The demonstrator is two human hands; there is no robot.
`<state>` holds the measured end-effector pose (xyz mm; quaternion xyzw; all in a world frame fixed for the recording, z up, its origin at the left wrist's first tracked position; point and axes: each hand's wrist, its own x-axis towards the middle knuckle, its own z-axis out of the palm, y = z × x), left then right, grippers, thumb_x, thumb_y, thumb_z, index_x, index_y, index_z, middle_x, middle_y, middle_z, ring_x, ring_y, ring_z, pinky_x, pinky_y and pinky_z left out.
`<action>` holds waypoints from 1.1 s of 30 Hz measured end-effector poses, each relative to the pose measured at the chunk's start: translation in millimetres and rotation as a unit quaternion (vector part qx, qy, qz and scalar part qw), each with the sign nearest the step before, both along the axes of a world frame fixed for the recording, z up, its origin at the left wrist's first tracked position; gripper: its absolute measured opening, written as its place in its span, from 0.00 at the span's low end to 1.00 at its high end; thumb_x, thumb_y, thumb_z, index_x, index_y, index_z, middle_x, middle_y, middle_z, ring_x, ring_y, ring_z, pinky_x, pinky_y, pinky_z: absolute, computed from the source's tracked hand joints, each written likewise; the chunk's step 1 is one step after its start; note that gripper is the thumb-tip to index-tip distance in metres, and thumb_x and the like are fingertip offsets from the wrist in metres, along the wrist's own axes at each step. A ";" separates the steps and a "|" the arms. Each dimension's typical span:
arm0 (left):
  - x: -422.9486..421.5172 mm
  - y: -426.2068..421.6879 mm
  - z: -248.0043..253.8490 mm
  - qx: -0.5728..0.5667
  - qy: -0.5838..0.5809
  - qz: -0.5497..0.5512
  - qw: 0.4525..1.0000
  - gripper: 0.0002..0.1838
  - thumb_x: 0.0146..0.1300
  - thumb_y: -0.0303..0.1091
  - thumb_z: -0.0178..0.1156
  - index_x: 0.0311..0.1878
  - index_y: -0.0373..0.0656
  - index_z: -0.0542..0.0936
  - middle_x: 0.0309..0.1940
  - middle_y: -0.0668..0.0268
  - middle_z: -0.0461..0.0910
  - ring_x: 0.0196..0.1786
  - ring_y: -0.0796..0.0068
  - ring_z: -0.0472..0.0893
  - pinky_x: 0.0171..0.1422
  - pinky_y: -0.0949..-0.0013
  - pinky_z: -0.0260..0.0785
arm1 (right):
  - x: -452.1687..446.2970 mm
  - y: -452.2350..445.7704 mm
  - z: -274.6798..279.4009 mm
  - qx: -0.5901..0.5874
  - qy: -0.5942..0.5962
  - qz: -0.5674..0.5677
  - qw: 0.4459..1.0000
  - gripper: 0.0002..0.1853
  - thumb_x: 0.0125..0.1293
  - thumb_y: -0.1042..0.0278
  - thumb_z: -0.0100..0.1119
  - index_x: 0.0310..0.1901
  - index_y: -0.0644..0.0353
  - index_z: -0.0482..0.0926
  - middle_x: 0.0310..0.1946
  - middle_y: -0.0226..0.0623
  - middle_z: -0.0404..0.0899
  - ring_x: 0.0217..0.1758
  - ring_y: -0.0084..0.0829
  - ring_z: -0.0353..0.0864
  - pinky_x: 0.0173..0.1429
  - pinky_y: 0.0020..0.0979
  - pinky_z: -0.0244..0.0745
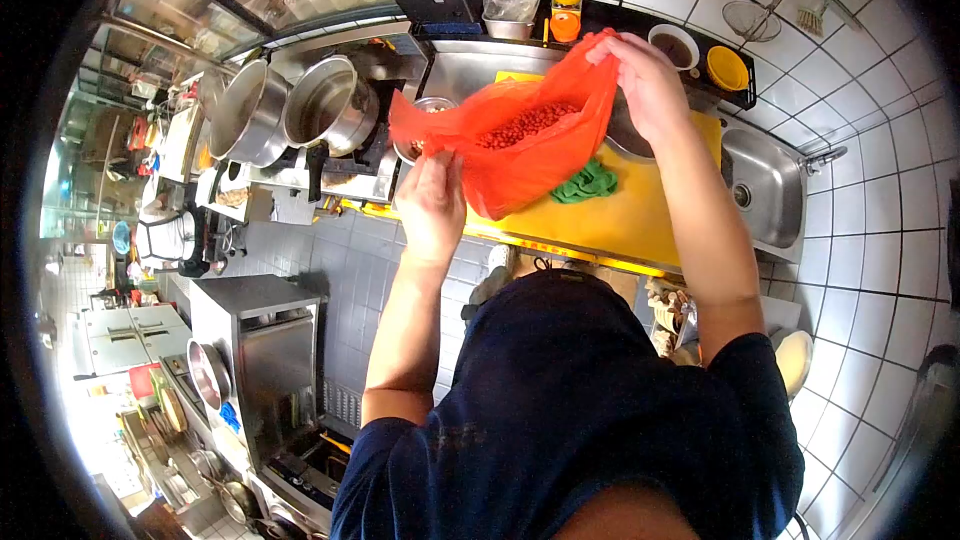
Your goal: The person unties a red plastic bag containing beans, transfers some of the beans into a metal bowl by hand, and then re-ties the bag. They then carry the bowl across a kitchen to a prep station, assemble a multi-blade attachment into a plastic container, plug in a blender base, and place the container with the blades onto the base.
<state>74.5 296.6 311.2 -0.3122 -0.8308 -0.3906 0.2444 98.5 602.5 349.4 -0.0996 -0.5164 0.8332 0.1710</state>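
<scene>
Nearest the camera is the person's dark shirt [600,390], at 6 o'clock, both forearms reaching from its sleeves to a red bag [545,165]. The left hand [430,205] is at the bag's 8 o'clock, its fingers bunched closed on the near edge of the plastic; how much film is gathered between the tips is hard to tell from here. The right hand [650,90] is between 1 and 2 o'clock, fingers pinched tight on the far corner. The bag is slung between these 2 grips, above the desk [640,225], with small red pieces [530,125] pooled in its middle.

A deep pinch at each grip would serve best, since thin plastic is likely to stretch or slip under a loose load. The bag's slack end overlaps a metal bowl [436,103] at 9 o'clock, so any tilt that way should be slow and even: loose pieces like these may run in a rush. Spreading the edge with the left fingers, rather than crumpling it, ought to give them a smooth path.

The green cloth [585,183] lies just beside the bag at 4 o'clock; better not to drag it. Beyond the bowl at 9 o'clock stand 2 pots [320,110], worth keeping the plastic away from.
</scene>
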 end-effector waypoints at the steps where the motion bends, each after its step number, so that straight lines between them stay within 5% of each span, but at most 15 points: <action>1: 4.9 -1.2 0.1 -0.002 0.015 -0.006 1.000 0.08 0.63 0.21 0.65 0.43 0.39 0.79 0.35 0.51 0.82 0.34 0.46 0.82 0.38 0.55 0.75 | 6.1 0.9 -2.4 0.005 -0.009 -0.011 1.000 0.07 0.73 0.68 0.58 0.39 0.62 0.81 0.37 0.35 0.84 0.45 0.28 0.82 0.56 0.29 0.74; 8: 30.5 -42.3 -30.4 0.002 -0.122 0.016 0.992 0.16 0.62 0.16 0.62 0.52 0.38 0.79 0.42 0.49 0.82 0.44 0.45 0.83 0.49 0.54 0.76 | 25.2 0.6 -20.8 0.125 -0.038 -0.064 0.989 0.11 0.73 0.66 0.60 0.48 0.65 0.80 0.45 0.36 0.85 0.50 0.25 0.81 0.60 0.26 0.72; 10: 38.5 -49.7 -26.1 -0.025 -0.100 0.029 0.994 0.12 0.68 0.20 0.59 0.53 0.36 0.81 0.45 0.49 0.83 0.44 0.53 0.85 0.49 0.61 0.78 | 20.5 -6.3 -20.2 0.128 -0.024 -0.113 0.985 0.10 0.74 0.67 0.58 0.47 0.66 0.79 0.47 0.37 0.84 0.51 0.25 0.81 0.61 0.26 0.72; 13: 46.1 -52.0 -25.1 -0.019 -0.070 0.045 0.996 0.11 0.69 0.19 0.57 0.53 0.35 0.80 0.44 0.49 0.82 0.45 0.59 0.84 0.51 0.64 0.77 | 12.0 2.9 -29.5 0.045 0.062 0.024 0.997 0.07 0.76 0.68 0.54 0.42 0.61 0.78 0.48 0.35 0.83 0.60 0.30 0.79 0.72 0.35 0.65; 16: 39.3 -53.5 -25.1 0.085 -0.161 0.063 0.981 0.11 0.64 0.17 0.62 0.49 0.37 0.79 0.42 0.52 0.82 0.44 0.48 0.83 0.53 0.57 0.77 | 4.4 -8.1 -19.5 0.037 0.099 0.062 0.992 0.06 0.78 0.69 0.50 0.44 0.60 0.75 0.47 0.36 0.82 0.61 0.34 0.80 0.72 0.36 0.66; 22: 10.1 -45.0 -16.5 0.046 -0.094 0.032 0.994 0.13 0.57 0.16 0.65 0.45 0.40 0.80 0.44 0.54 0.82 0.52 0.50 0.80 0.61 0.54 0.73 | -21.4 -8.8 -50.0 0.298 -0.013 0.125 0.946 0.08 0.76 0.71 0.55 0.52 0.60 0.71 0.46 0.33 0.82 0.48 0.23 0.81 0.59 0.26 0.75; 23: 9.3 -41.9 -8.4 0.039 -0.065 0.019 0.997 0.13 0.57 0.16 0.66 0.45 0.40 0.80 0.44 0.54 0.82 0.52 0.49 0.80 0.61 0.54 0.73 | -17.8 -18.4 -41.6 0.323 -0.054 0.151 0.933 0.12 0.73 0.73 0.59 0.54 0.59 0.72 0.47 0.31 0.81 0.41 0.19 0.77 0.49 0.23 0.77; 24: 10.0 -43.4 -10.9 0.074 -0.114 -0.001 0.991 0.12 0.59 0.16 0.65 0.45 0.40 0.80 0.44 0.55 0.82 0.51 0.54 0.81 0.60 0.57 0.73 | -25.7 -21.9 -75.3 0.376 0.065 0.141 0.913 0.21 0.68 0.72 0.64 0.61 0.59 0.72 0.47 0.30 0.81 0.35 0.20 0.78 0.44 0.28 0.80; 26: 11.4 -46.3 -15.8 0.150 -0.206 -0.032 0.966 0.10 0.63 0.16 0.63 0.45 0.39 0.79 0.45 0.58 0.83 0.48 0.62 0.81 0.57 0.63 0.74 | -18.7 -42.9 -43.1 0.429 0.015 0.256 0.866 0.33 0.63 0.66 0.70 0.68 0.58 0.69 0.48 0.33 0.82 0.38 0.25 0.80 0.48 0.30 0.80; 28: 13.3 -50.0 -32.5 0.330 -0.421 -0.087 0.840 0.08 0.66 0.15 0.61 0.45 0.39 0.79 0.44 0.61 0.83 0.48 0.72 0.81 0.56 0.68 0.74 | -18.5 -57.9 -23.1 0.533 -0.044 0.327 0.780 0.45 0.56 0.58 0.76 0.73 0.57 0.64 0.57 0.40 0.80 0.40 0.31 0.82 0.53 0.33 0.80; 29: 9.4 -49.8 -37.9 0.334 -0.396 -0.130 0.846 0.07 0.69 0.15 0.59 0.45 0.38 0.78 0.43 0.66 0.81 0.47 0.80 0.79 0.54 0.75 0.73 | -18.5 -61.8 -23.5 0.536 -0.009 0.334 0.775 0.53 0.51 0.53 0.79 0.76 0.57 0.60 0.64 0.46 0.76 0.45 0.36 0.83 0.57 0.34 0.79; 33: 8.5 -33.6 -25.9 0.264 -0.419 -0.215 0.842 0.09 0.67 0.14 0.57 0.44 0.39 0.78 0.43 0.66 0.80 0.46 0.79 0.79 0.52 0.74 0.72 | -14.9 -80.0 -52.1 0.655 0.069 0.323 0.680 0.69 0.42 0.41 0.81 0.80 0.58 0.46 0.76 0.52 0.60 0.61 0.57 0.79 0.64 0.46 0.76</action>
